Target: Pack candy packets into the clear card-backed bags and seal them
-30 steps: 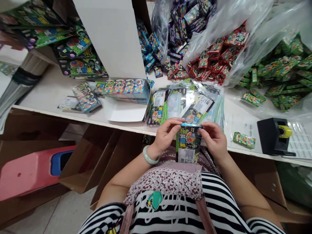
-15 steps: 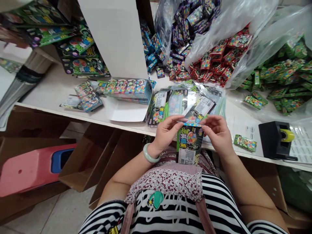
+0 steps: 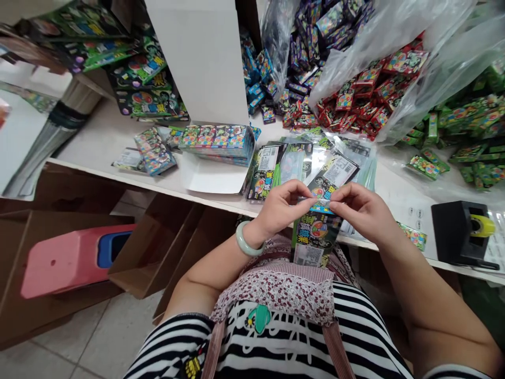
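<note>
Both hands are nearly closed in a thumb-and-finger pinch: the left hand (image 3: 282, 208) on the left of the top edge of a printed pouch (image 3: 315, 237), the right hand (image 3: 365, 213) on its right. The pouch hangs below the fingertips, in front of the table edge. A blue printed strip shows at its mouth, so it looks filled; whether the mouth is sealed, I cannot tell.

Just beyond the fingertips lie overlapping pouches (image 3: 335, 171), seemingly left to handle, though their fill is unclear; they crowd the table there. Beyond the left hand, to its left, an open white box (image 3: 213, 181) holds stacked colourful packs (image 3: 216, 138). Farther out, past both hands, are heaps of red boxes (image 3: 366, 89) and green boxes (image 3: 469, 137). Right of the right hand, its forearm partly hides a small green box (image 3: 412, 236) near the tape dispenser (image 3: 457, 231).
</note>
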`<action>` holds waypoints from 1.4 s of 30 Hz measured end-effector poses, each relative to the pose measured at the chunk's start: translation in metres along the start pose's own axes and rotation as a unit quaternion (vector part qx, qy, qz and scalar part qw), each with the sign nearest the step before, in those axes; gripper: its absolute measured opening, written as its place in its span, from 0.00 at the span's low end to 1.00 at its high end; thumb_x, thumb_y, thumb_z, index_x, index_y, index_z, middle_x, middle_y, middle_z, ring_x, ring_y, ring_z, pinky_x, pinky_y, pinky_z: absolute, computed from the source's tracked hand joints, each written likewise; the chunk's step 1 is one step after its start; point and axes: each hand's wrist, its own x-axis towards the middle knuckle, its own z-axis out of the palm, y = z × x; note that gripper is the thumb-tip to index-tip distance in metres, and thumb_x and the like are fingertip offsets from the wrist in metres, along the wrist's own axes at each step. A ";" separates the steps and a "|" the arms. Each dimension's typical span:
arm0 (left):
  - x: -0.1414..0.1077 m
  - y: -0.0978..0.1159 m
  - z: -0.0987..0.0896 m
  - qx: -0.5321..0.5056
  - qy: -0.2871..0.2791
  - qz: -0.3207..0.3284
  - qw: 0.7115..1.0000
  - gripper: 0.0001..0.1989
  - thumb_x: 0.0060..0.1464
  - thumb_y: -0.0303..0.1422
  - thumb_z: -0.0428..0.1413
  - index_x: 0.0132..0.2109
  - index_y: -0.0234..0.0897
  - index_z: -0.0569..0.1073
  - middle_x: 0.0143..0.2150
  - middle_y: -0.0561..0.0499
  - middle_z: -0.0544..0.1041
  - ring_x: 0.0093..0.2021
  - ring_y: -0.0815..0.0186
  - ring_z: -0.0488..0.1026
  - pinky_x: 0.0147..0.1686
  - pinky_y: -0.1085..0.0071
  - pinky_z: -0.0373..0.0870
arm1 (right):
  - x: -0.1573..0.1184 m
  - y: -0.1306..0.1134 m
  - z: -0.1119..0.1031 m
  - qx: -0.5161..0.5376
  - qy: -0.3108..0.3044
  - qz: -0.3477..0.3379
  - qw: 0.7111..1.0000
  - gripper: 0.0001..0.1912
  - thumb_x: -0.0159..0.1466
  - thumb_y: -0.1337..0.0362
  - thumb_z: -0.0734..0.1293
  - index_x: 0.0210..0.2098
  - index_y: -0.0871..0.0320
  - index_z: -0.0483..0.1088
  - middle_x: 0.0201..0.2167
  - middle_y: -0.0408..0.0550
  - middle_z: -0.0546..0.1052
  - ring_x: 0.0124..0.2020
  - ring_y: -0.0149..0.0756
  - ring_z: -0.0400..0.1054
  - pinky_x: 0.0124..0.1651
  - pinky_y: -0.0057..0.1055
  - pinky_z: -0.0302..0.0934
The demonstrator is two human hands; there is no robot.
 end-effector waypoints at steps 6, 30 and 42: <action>-0.006 0.000 -0.015 0.028 -0.072 0.080 0.994 0.07 0.61 0.32 0.58 0.34 0.37 0.75 0.37 0.48 0.79 0.38 0.69 0.77 0.37 0.70 0.75 | -0.008 -0.005 -0.010 -0.042 -0.059 -0.055 0.996 0.13 0.64 0.52 0.69 0.29 0.54 0.72 0.32 0.47 0.78 0.35 0.35 0.72 0.34 0.32 0.67; 0.002 -0.046 -0.003 0.142 -0.002 0.056 0.988 0.06 0.59 0.36 0.59 0.39 0.39 0.75 0.37 0.51 0.76 0.39 0.66 0.74 0.39 0.70 0.72 | -0.028 0.152 -0.181 -0.391 0.228 0.161 0.877 0.14 0.62 0.68 0.63 0.43 0.62 0.78 0.44 0.56 0.76 0.39 0.40 0.70 0.51 0.39 0.63; 0.003 -0.042 0.002 0.148 -0.020 0.082 0.985 0.03 0.60 0.32 0.58 0.41 0.39 0.75 0.38 0.51 0.76 0.40 0.67 0.74 0.39 0.71 0.70 | -0.065 0.112 -0.176 -0.312 0.207 0.115 0.920 0.05 0.58 0.62 0.67 0.30 0.56 0.71 0.32 0.47 0.75 0.36 0.39 0.69 0.40 0.37 0.64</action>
